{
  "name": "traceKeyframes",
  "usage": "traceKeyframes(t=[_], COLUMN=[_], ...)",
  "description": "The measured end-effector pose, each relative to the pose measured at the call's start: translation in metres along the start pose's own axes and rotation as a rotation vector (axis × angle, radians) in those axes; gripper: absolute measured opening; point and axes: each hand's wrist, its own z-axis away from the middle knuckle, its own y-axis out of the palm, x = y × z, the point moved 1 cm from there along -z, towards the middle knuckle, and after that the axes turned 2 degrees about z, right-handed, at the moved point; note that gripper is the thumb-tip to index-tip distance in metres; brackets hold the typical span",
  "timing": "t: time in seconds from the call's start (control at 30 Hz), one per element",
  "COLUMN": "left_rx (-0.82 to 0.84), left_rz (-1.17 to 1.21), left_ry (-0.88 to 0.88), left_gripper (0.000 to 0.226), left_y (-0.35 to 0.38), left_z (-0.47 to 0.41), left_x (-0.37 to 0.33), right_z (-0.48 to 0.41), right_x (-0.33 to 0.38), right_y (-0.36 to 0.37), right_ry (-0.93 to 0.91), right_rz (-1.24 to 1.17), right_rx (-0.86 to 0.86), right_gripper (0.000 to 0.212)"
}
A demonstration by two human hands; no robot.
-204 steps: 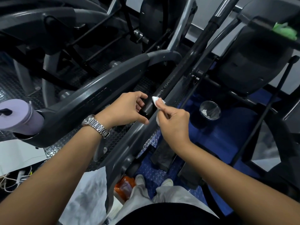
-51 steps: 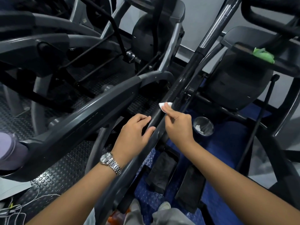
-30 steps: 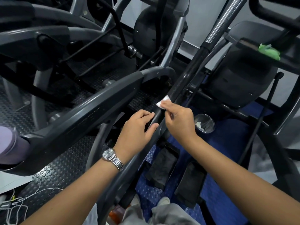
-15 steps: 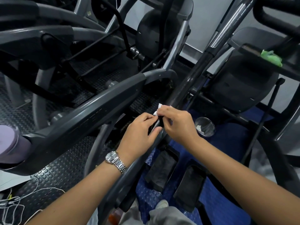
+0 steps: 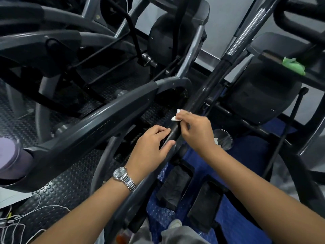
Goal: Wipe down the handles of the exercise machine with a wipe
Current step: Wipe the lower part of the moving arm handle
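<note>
Black padded tubular handle (image 5: pixel 209 84) of the exercise machine, long axis running diagonally from lower left, near the person, to upper right. The right hand (image 5: pixel 197 132) pinches a small folded white wipe (image 5: pixel 176 117) against the bar. The left hand (image 5: pixel 151 146), just below, clasps the same bar between fingers and thumb. The remaining length probably lies up-bar, nearest the right hand.

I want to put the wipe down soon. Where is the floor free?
Black studded mat is bare between the grey rail and the wristwatch. Blue mat right of the pedals is bare too. White cables crowd the bottom-left corner.
</note>
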Motion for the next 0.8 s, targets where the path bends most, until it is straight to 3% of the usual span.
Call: traceKeyframes(t=[0.23,0.4,0.57,0.73,0.8], left_rx=[0.008,0.011,0.006,-0.029,-0.044], left_rz=[-0.012,-0.023,-0.012,0.018,0.019], left_ry=[0.011,0.011,0.001,-0.014,-0.006], left_gripper=[0.042,0.041,0.036,0.025,0.024], left_y=[0.000,0.000,0.000,0.005,0.009], left_z=[-0.001,-0.001,-0.003,-0.020,-0.031], left_x=[-0.001,-0.002,0.000,-0.003,-0.006], right_z=[0.018,-0.001,0.030,0.014,0.015], right_x=[0.005,-0.008,-0.001,-0.017,-0.008], right_y=[-0.001,-0.001,-0.002,-0.004,-0.002], right_ry=[-0.050,0.143,0.027,0.284,0.293], right_rz=[-0.041,-0.114,-0.157,-0.235,-0.242], right_rx=[0.051,-0.036,-0.018,-0.110,-0.087], right_gripper=[0.032,0.031,0.036,0.037,0.038])
